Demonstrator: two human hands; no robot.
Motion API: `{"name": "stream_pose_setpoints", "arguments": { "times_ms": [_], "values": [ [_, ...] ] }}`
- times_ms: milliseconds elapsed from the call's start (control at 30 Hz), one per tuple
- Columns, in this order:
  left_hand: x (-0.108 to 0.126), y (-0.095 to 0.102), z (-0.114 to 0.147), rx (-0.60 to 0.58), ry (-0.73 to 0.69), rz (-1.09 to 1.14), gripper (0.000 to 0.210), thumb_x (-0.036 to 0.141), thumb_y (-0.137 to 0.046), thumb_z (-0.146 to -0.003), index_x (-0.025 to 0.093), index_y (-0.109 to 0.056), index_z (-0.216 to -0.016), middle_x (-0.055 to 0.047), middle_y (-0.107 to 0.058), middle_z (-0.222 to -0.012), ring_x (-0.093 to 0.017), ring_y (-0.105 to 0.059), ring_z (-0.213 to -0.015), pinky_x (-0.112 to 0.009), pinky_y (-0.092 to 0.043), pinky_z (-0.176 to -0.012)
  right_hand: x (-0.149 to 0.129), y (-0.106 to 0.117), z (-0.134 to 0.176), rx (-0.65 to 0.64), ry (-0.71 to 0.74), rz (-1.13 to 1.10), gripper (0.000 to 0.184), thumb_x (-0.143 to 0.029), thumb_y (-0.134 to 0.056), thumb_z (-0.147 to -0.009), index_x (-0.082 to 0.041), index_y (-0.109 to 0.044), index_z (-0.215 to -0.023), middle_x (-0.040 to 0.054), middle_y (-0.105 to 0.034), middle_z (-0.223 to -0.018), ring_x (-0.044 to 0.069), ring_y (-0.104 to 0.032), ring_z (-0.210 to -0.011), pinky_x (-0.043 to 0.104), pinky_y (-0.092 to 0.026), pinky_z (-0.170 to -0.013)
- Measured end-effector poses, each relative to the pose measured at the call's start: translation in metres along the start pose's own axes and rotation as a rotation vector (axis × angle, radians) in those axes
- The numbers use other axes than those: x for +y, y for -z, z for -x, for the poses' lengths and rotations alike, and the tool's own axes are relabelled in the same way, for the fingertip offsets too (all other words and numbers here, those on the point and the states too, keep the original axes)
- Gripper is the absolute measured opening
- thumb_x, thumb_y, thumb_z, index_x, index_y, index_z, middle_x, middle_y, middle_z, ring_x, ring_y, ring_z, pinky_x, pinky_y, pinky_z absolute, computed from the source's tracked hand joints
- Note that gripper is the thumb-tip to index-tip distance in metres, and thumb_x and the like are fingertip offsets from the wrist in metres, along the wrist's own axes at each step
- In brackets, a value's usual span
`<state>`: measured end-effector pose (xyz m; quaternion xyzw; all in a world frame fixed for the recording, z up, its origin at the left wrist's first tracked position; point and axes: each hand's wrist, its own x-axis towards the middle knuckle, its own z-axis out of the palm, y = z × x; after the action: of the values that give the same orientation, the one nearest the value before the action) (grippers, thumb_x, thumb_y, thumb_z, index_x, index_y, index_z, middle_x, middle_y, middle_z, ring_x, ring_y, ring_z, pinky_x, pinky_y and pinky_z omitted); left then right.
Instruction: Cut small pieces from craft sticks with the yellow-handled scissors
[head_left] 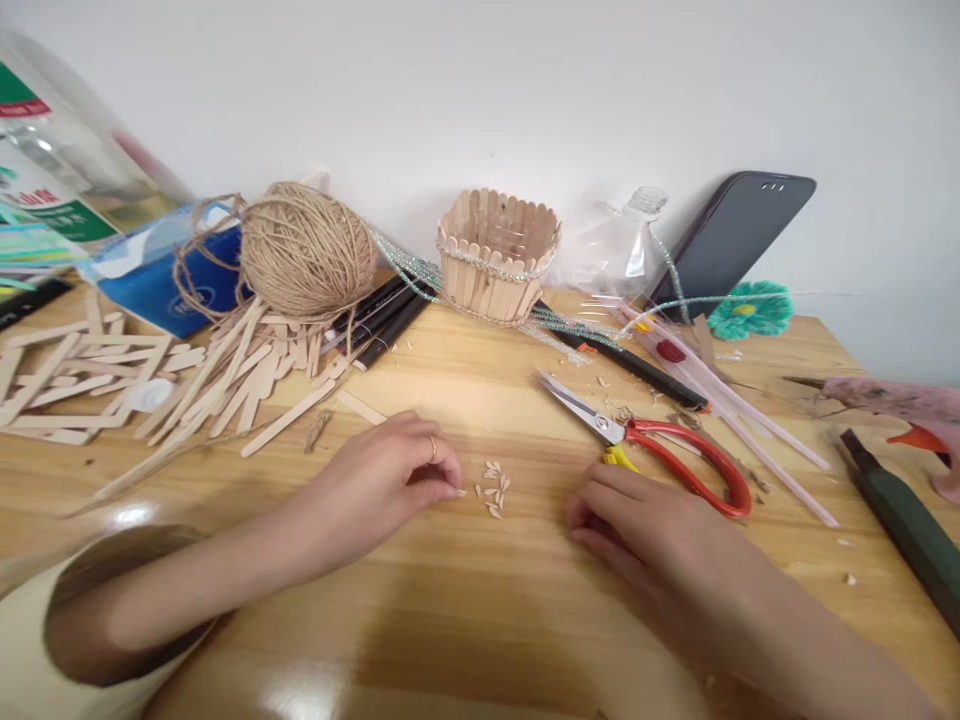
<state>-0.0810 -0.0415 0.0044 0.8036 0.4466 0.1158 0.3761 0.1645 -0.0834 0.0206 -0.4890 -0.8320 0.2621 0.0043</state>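
My left hand [401,470] is above the table with thumb and forefinger pinched on a tiny pale wood chip [461,492]. Just right of those fingertips lies a small group of pointed wood chips [495,490]. My right hand [637,520] rests on the table with its fingers curled in; what is under them, if anything, is hidden. Scissors [660,437] with red handles lie right beyond it, blades pointing up and left. A yellow piece [621,458] shows between the scissors and my right knuckles; I cannot tell what it belongs to.
Craft sticks [90,375] lie heaped at left below a ball of twine [307,250] and black pens [390,315]. A craft-stick basket [495,285] stands at the back. A phone [739,235], pink straws [750,430], a green-handled tool [907,530] and a glue gun [892,400] are at right.
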Motion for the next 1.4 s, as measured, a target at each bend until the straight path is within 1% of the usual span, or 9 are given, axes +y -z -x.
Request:
{"name": "stream_pose_setpoints", "arguments": {
  "times_ms": [200,367,433,567,667,767,1000,1167,1400],
  "values": [
    [0.004,0.015,0.004,-0.038,0.079,0.057,0.013,0.011,-0.052,-0.078,0.018,-0.063,-0.079,0.002,-0.062,-0.075,-0.010,-0.055,-0.065,-0.021,-0.041,-0.063,0.007,0.015,0.011,-0.172,0.071,-0.015,0.022,-0.013,-0.042,-0.086,-0.020,-0.051,-0.067,0.0007,-0.057,-0.073,0.015,-0.054,-0.065,0.025,-0.039,-0.054],
    [0.002,0.026,0.009,-0.237,-0.026,-0.063,0.009,0.016,-0.057,-0.078,0.020,-0.066,-0.077,0.003,-0.064,-0.077,-0.012,-0.058,-0.076,-0.021,-0.040,-0.073,0.004,0.013,0.010,-0.215,0.090,-0.007,0.020,-0.009,-0.046,-0.083,-0.020,-0.053,-0.068,0.0007,-0.058,-0.074,0.015,-0.055,-0.067,0.025,-0.040,-0.055],
    [0.001,0.025,0.009,-0.270,-0.058,-0.066,0.008,0.018,-0.060,-0.077,0.019,-0.066,-0.073,0.003,-0.063,-0.078,-0.012,-0.057,-0.078,-0.021,-0.040,-0.074,0.005,0.012,0.010,-0.216,0.087,0.006,0.020,-0.010,-0.045,-0.083,-0.020,-0.054,-0.069,0.0012,-0.058,-0.075,0.016,-0.055,-0.068,0.025,-0.040,-0.056],
    [0.001,0.015,0.004,-0.128,0.013,-0.053,0.005,0.020,-0.059,-0.078,0.019,-0.065,-0.077,0.002,-0.061,-0.076,-0.012,-0.055,-0.071,-0.021,-0.040,-0.066,0.009,0.013,0.011,-0.194,0.098,-0.027,0.023,-0.014,-0.039,-0.088,-0.021,-0.057,-0.075,0.0014,-0.059,-0.078,0.016,-0.055,-0.070,0.027,-0.041,-0.059],
    [0.003,0.005,-0.001,-0.066,0.035,-0.060,0.007,0.019,-0.062,-0.075,0.019,-0.062,-0.082,0.001,-0.061,-0.081,-0.013,-0.055,-0.076,-0.022,-0.040,-0.067,0.012,0.014,0.011,-0.090,0.079,-0.027,0.022,-0.018,-0.039,-0.090,-0.021,-0.056,-0.077,0.0011,-0.059,-0.078,0.016,-0.055,-0.070,0.028,-0.040,-0.060],
    [0.004,0.001,-0.003,-0.070,0.026,-0.065,0.005,0.015,-0.060,-0.076,0.019,-0.063,-0.078,0.001,-0.061,-0.081,-0.015,-0.055,-0.080,-0.024,-0.040,-0.071,0.014,0.015,0.011,0.001,0.043,-0.005,0.020,-0.021,-0.039,-0.090,-0.021,-0.055,-0.077,0.0015,-0.059,-0.077,0.017,-0.055,-0.070,0.029,-0.040,-0.059],
    [0.003,0.000,-0.004,-0.084,-0.076,-0.030,0.012,0.014,-0.056,-0.080,0.019,-0.067,-0.076,0.000,-0.065,-0.079,-0.014,-0.057,-0.083,-0.024,-0.041,-0.075,0.009,0.011,0.007,0.057,0.083,-0.056,0.018,-0.020,-0.040,-0.091,-0.021,-0.056,-0.082,0.0015,-0.058,-0.077,0.016,-0.055,-0.070,0.028,-0.039,-0.060],
    [0.000,0.003,-0.002,-0.037,0.066,0.025,0.013,0.011,-0.057,-0.077,0.019,-0.065,-0.082,0.001,-0.065,-0.081,-0.012,-0.057,-0.073,-0.022,-0.042,-0.070,0.007,0.007,0.006,0.104,0.083,-0.086,0.017,-0.020,-0.041,-0.091,-0.022,-0.055,-0.081,0.0003,-0.058,-0.078,0.015,-0.054,-0.071,0.027,-0.038,-0.062],
    [0.006,0.001,-0.005,-0.044,0.000,-0.156,0.003,0.019,-0.064,-0.074,0.021,-0.066,-0.075,0.001,-0.066,-0.077,-0.017,-0.055,-0.084,-0.027,-0.039,-0.073,0.007,0.004,0.004,0.155,0.089,-0.070,0.019,-0.020,-0.040,-0.090,-0.021,-0.056,-0.080,0.0020,-0.059,-0.076,0.016,-0.055,-0.069,0.027,-0.039,-0.060]
  ]
}}
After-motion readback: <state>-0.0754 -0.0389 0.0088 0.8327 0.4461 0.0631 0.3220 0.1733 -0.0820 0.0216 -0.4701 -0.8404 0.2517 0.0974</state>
